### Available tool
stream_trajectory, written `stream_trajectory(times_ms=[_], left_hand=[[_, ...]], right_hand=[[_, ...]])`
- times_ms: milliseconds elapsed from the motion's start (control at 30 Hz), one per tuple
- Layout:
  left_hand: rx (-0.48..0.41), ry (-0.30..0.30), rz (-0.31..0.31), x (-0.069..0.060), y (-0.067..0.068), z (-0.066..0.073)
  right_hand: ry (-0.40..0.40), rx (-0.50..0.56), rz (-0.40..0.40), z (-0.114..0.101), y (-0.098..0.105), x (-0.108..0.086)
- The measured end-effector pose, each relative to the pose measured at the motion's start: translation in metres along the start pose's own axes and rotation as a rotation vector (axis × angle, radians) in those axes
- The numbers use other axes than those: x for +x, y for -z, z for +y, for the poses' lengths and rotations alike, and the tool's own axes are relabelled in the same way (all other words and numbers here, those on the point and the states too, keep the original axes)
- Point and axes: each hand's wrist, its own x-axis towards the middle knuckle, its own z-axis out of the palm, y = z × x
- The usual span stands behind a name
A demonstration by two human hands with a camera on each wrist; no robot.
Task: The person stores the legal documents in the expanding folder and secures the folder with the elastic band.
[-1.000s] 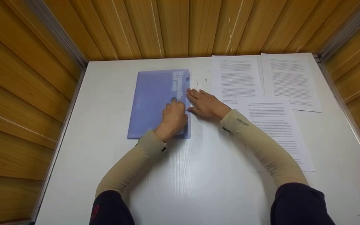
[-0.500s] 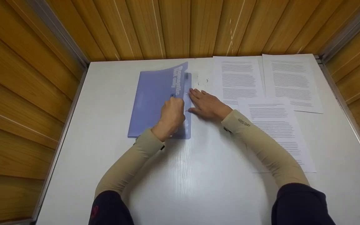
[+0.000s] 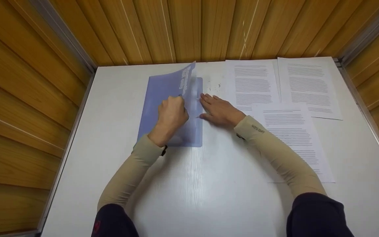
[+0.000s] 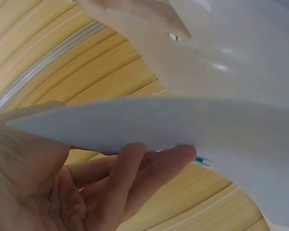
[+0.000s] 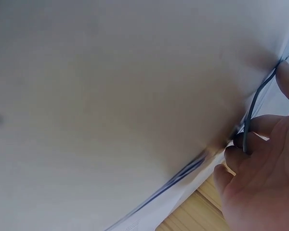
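Observation:
A translucent blue-purple document folder [image 3: 159,90] lies on the white table, white lettering along its front cover. My left hand [image 3: 172,113] grips the right edge of this cover and holds it raised and bent. In the left wrist view, curled fingers [image 4: 130,180] lie against the cover's pale sheet [image 4: 149,120]. The right hand [image 3: 221,110] lies flat beside the folder, extended fingertips touching its lower sheet [image 3: 196,135] at the right edge. From the right wrist, a thin dark strip [image 5: 253,103] shows by the fingers; I cannot tell what it is.
Several printed paper sheets lie to the right: one at the back [image 3: 253,79], another at the far right [image 3: 308,85], and a nearer one [image 3: 290,131] partly beneath the right forearm. Wooden-slat walls [image 3: 183,29] border the table [image 3: 192,204].
My left hand has moved left and up, lifting the folder's front cover away from the sheet below, so the gap at the right edge has widened. The right hand has stayed in place.

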Motion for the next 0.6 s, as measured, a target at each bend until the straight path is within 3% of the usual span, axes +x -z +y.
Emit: stream_trajectory(times_ms=[333, 467, 600], left_hand=[[-0.101, -0.011, -0.102, -0.003, 0.022, -0.010], [-0.139, -0.021, -0.070, -0.003, 0.028, -0.016], [-0.162, -0.035, 0.025, -0.004, 0.034, -0.023]], right_hand=[[0.009, -0.023, -0.016, 0.002, 0.002, 0.002], [0.009, -0.017, -0.023, 0.003, 0.002, 0.002], [0.012, -0.025, -0.026, 0.003, 0.001, 0.002]])
